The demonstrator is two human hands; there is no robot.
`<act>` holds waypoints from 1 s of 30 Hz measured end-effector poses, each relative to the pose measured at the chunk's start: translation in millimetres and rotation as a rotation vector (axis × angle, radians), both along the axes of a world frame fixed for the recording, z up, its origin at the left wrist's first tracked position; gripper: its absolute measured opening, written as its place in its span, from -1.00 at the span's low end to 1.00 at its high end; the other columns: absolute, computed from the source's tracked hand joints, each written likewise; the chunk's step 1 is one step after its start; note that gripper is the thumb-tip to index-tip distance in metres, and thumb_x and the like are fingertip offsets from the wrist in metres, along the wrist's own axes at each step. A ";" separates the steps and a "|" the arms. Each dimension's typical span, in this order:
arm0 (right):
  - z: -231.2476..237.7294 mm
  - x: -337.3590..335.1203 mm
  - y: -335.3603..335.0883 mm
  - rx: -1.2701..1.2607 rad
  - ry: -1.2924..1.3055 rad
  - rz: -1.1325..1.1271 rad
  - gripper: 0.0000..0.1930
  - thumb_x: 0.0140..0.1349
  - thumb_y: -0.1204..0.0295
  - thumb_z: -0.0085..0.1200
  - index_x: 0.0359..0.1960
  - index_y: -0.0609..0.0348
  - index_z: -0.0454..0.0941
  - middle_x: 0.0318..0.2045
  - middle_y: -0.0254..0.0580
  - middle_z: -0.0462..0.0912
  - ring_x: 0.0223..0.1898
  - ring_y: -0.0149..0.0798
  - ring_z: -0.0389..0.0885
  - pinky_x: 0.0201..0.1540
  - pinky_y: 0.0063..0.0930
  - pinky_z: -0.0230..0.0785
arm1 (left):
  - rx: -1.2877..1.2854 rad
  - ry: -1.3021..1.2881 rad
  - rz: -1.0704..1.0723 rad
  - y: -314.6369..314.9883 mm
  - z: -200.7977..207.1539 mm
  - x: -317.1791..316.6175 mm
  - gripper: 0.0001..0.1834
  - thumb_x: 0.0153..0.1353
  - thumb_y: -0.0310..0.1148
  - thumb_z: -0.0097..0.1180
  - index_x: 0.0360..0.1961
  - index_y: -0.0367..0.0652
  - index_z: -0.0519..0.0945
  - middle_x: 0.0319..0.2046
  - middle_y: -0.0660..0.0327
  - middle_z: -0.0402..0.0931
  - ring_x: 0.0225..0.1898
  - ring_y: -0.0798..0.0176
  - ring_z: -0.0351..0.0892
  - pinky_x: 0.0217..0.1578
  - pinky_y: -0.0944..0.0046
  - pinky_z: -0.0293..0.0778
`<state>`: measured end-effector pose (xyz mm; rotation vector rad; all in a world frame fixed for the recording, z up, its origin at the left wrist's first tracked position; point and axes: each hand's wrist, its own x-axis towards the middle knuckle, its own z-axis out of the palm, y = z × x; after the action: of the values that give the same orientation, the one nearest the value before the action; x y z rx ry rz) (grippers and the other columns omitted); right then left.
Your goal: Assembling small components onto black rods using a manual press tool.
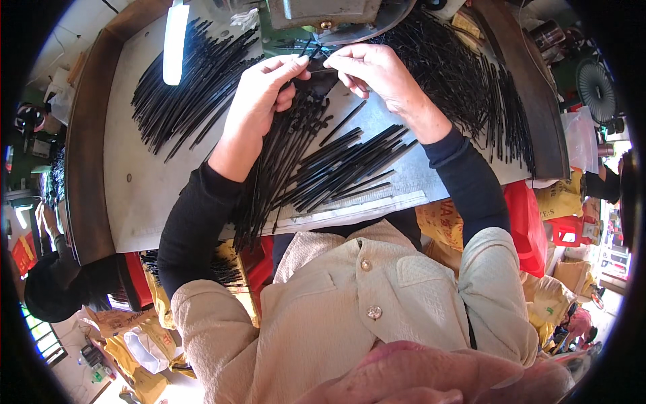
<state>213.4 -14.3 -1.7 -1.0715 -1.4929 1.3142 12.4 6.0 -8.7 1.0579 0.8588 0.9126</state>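
Under the grey machine head (326,17) at the far edge of the table, my two hands come close together. My left hand (269,84) is closed, its thumb and forefinger pinching a thin black rod (315,54) whose end shows beyond the fingertips. Opposite it, my right hand (373,71) pinches with thumb and forefinger; what lies between those fingertips is too small to make out. Below the hands a bundle of long black rods with flattened ends (289,145) runs toward my body. Beside it lies a looser pile of straight black rods (343,168).
More black rods (195,84) are heaped at the left, and a tangled heap (444,74) at the right. Raised brown rims (91,141) border the metal tabletop (145,192). A white lamp (175,44) hangs at upper left. Another person (57,289) is at far left; a fan (596,87) stands right.
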 end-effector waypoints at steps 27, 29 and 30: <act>-18.8 17.9 -4.6 -0.118 0.577 -0.167 -0.80 0.22 0.39 0.05 -0.20 0.25 0.54 -0.38 -0.23 0.59 -0.39 -0.40 0.58 -0.30 -0.57 0.50 | 0.079 0.133 -0.102 -17.9 9.4 13.6 -0.79 0.16 -0.28 0.13 -0.34 -0.24 0.55 -0.56 0.27 0.50 -0.76 0.56 0.17 -0.74 0.53 0.02; -17.6 17.4 -9.3 -0.136 0.527 -0.173 -0.77 0.23 0.37 0.04 -0.17 0.25 0.53 -0.36 -0.23 0.59 -0.35 -0.40 0.58 -0.28 -0.58 0.49 | 0.091 0.213 -0.148 -23.7 12.9 17.0 -0.74 0.18 -0.28 0.11 -0.31 -0.31 0.55 -0.55 0.22 0.54 -0.68 0.50 0.41 -0.69 0.53 0.27; -18.1 19.9 -11.2 -0.135 0.478 -0.190 -0.76 0.23 0.37 0.04 -0.15 0.25 0.53 -0.35 -0.23 0.58 -0.33 -0.40 0.57 -0.28 -0.59 0.49 | 0.131 0.256 -0.165 -25.3 10.9 20.1 -0.72 0.19 -0.27 0.09 -0.27 -0.33 0.55 -0.54 0.21 0.56 -0.65 0.48 0.46 -0.65 0.52 0.35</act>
<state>233.3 -25.4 -19.8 -0.8762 -0.9387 1.4261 32.6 -19.3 2.2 1.3602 0.9157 0.7109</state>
